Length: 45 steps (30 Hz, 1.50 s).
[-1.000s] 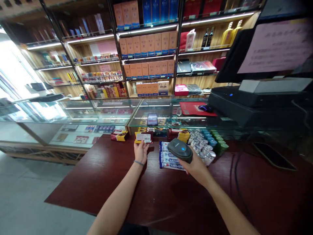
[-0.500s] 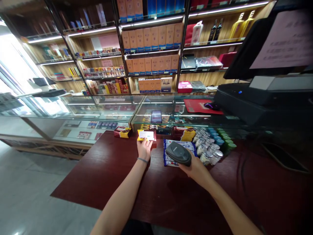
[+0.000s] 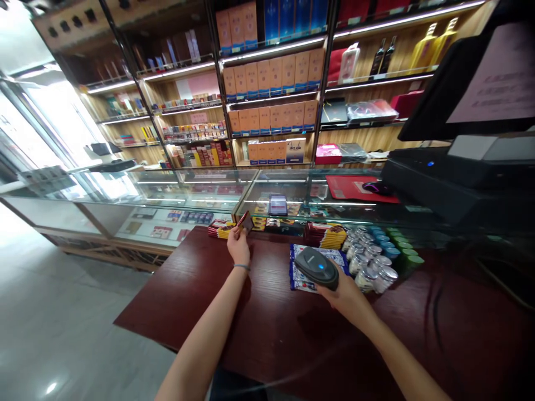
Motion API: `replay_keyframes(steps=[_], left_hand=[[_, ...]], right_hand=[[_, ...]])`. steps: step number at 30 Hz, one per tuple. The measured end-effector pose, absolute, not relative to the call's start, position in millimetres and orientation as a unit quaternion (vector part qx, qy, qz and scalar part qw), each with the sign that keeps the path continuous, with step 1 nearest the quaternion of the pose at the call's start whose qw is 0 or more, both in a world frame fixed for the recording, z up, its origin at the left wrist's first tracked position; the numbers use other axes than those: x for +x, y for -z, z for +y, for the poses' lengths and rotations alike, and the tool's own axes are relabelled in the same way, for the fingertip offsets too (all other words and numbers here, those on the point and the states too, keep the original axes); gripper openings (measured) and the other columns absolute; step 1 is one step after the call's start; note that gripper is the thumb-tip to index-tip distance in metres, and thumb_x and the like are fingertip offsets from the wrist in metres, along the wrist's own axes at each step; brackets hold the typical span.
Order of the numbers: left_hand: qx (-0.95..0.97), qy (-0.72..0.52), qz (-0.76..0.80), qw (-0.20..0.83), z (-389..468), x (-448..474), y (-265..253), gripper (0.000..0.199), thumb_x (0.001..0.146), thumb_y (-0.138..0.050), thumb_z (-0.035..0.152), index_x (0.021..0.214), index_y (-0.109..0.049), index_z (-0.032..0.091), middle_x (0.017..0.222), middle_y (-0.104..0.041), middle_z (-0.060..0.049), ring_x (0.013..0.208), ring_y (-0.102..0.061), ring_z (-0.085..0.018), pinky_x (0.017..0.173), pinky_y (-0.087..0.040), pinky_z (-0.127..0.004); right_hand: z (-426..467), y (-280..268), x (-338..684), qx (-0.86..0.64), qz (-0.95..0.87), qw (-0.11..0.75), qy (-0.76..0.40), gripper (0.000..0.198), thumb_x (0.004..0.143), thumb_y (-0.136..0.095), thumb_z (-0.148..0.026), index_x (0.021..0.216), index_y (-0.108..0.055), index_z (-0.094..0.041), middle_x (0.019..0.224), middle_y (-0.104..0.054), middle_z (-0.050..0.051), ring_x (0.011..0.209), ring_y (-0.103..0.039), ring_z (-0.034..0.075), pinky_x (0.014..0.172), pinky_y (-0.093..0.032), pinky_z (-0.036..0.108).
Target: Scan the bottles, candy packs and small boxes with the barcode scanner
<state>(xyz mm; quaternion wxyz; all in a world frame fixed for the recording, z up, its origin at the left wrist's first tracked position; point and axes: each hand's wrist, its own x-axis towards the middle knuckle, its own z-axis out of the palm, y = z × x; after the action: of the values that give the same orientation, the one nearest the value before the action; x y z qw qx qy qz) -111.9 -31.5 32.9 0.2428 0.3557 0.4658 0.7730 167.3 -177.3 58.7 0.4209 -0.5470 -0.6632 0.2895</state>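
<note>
My left hand (image 3: 238, 245) is closed on a flat, dark red chocolate bar (image 3: 247, 221), tilted up on its edge. Just beside it lies a stack of red and yellow chocolate bars (image 3: 220, 229). In my right hand (image 3: 343, 289) is a dark grey barcode scanner (image 3: 316, 266) with a small blue light lit on top. Below the scanner, blue and white snack packets (image 3: 297, 278) lie on the dark red wooden counter (image 3: 267, 317). A second stack of red and yellow bars (image 3: 326, 235) sits behind the packets.
Several clear jars with silver lids (image 3: 368, 275) stand to the right, beside blue (image 3: 390, 253) and green containers (image 3: 412, 262). A glass display case (image 3: 200, 192) borders the counter's far side. The monitor (image 3: 455, 83), red mat (image 3: 355, 189) and mouse (image 3: 376, 188) are at right.
My left hand has turned the chocolate bar from label-up to on edge and brought it left towards the left stack. The scanner's blue light has come on. The view has shifted left.
</note>
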Motion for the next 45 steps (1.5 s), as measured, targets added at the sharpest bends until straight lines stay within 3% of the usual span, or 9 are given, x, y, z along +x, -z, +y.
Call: replay_keyframes(steps=[6,13,21,26,29,32,36,40,45], left_hand=[[0.504,-0.654,0.560,0.074,-30.9,-193.5,-45.6,0.020,0.087,-0.056,0.025,0.100,-0.072,0.023,0.105,-0.074,-0.004,0.105,-0.067,-0.021,0.098,-0.051,-0.035],[0.682,-0.439,0.583,-0.046,-20.9,-252.1,-47.5,0.029,0.086,-0.050,0.012,0.100,-0.073,0.024,0.114,-0.072,-0.006,0.115,-0.062,-0.024,0.105,-0.046,-0.041],[0.752,-0.270,0.600,-0.051,-12.0,-257.8,-41.1,0.027,0.093,-0.045,0.017,0.107,-0.067,0.022,0.110,-0.070,-0.009,0.110,-0.062,-0.025,0.103,-0.043,-0.041],[0.764,-0.207,0.609,-0.049,-9.9,-257.4,-46.1,0.037,0.087,-0.053,0.015,0.123,-0.060,0.022,0.128,-0.063,-0.013,0.126,-0.055,-0.029,0.114,-0.032,-0.049],[0.760,-0.177,0.625,-0.039,-11.7,-253.1,-48.8,0.048,0.083,-0.061,0.017,0.130,-0.054,0.021,0.140,-0.055,-0.015,0.136,-0.046,-0.032,0.116,-0.026,-0.055],[0.758,-0.154,0.633,-0.034,-13.7,-249.7,-50.0,0.056,0.081,-0.064,0.020,0.134,-0.050,0.020,0.149,-0.047,-0.015,0.143,-0.036,-0.035,0.117,-0.020,-0.061],[0.765,-0.158,0.624,-0.018,-12.7,-250.6,-51.0,0.056,0.080,-0.066,0.026,0.133,-0.051,0.018,0.148,-0.047,-0.018,0.142,-0.038,-0.036,0.115,-0.026,-0.059],[0.774,-0.215,0.595,-0.004,-8.9,-250.7,-49.6,0.046,0.084,-0.060,0.036,0.126,-0.057,0.019,0.137,-0.056,-0.016,0.134,-0.046,-0.034,0.113,-0.033,-0.054],[0.739,-0.364,0.567,-0.016,-14.0,-202.5,-53.4,0.040,0.088,-0.055,0.037,0.125,-0.058,0.020,0.141,-0.053,-0.015,0.139,-0.041,-0.033,0.117,-0.030,-0.053]], right_hand=[[-174.7,-56.2,172.3,-0.551,-0.660,0.416,-0.296,0.051,0.076,-0.063,-0.035,0.125,-0.056,-0.021,0.099,-0.075,0.006,0.082,-0.072,0.024,0.066,-0.054,0.030],[-172.9,-56.0,175.2,-0.559,-0.666,0.387,-0.307,0.057,0.081,-0.061,-0.035,0.134,-0.051,-0.018,0.085,-0.074,0.006,0.081,-0.072,0.025,0.061,-0.053,0.029],[-166.2,-53.4,182.8,-0.545,-0.657,0.421,-0.307,0.056,0.080,-0.064,-0.038,0.132,-0.056,-0.020,0.089,-0.075,0.007,0.089,-0.072,0.027,0.070,-0.057,0.035],[-163.1,-47.5,184.0,-0.560,-0.625,0.429,-0.334,0.057,0.079,-0.066,-0.043,0.130,-0.059,-0.019,0.079,-0.074,0.006,0.068,-0.070,0.026,0.059,-0.056,0.035],[-161.5,-49.0,185.6,-0.555,-0.626,0.432,-0.336,0.055,0.080,-0.065,-0.043,0.128,-0.059,-0.017,0.094,-0.076,0.010,0.080,-0.072,0.028,0.067,-0.057,0.037],[-158.9,-55.8,188.3,-0.544,-0.637,0.436,-0.329,0.054,0.081,-0.066,-0.039,0.129,-0.058,-0.016,0.109,-0.074,0.013,0.101,-0.070,0.031,0.084,-0.057,0.042],[-158.6,-68.5,190.8,-0.538,-0.636,0.455,-0.314,0.050,0.078,-0.069,-0.036,0.123,-0.061,-0.016,0.112,-0.073,0.014,0.106,-0.069,0.032,0.091,-0.055,0.044],[-169.1,-81.9,195.7,-0.551,-0.600,0.497,-0.297,0.040,0.077,-0.070,-0.041,0.109,-0.065,-0.018,0.106,-0.075,0.012,0.104,-0.069,0.031,0.090,-0.055,0.043],[-189.8,-96.7,217.1,-0.613,-0.552,0.486,-0.288,0.037,0.077,-0.069,-0.044,0.102,-0.068,-0.017,0.091,-0.076,0.010,0.090,-0.071,0.030,0.076,-0.057,0.039]])
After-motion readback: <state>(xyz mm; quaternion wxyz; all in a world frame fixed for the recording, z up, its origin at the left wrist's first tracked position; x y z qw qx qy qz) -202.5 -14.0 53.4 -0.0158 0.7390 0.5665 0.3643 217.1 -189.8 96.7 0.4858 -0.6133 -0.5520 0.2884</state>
